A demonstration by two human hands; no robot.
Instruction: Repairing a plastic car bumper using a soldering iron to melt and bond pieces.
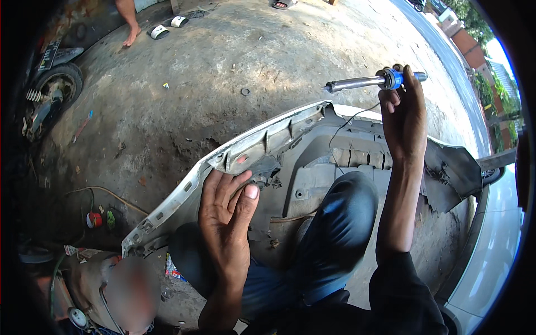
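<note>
My right hand [405,120] is raised and closed around the blue handle of a soldering iron [357,83]. Its metal shaft points left, the tip in the air beyond the bumper edge. A thin dark cord [341,126] hangs down from it. Across my knees lies a car bumper [187,192], white-rimmed with its grey inner side toward me. Beside the bumper's inner edge is my left hand [230,215], fingers stretched and thumb apart. Its fingertips are close to a dark, broken plastic piece [265,169]; whether they touch it I cannot tell.
A motorcycle wheel [58,86] stands at the far left. White slippers [159,32] and another person's bare foot [132,36] are at the back. A red cup [94,219] and a hose [120,198] lie left of the bumper. A silver car [491,245] is close on the right.
</note>
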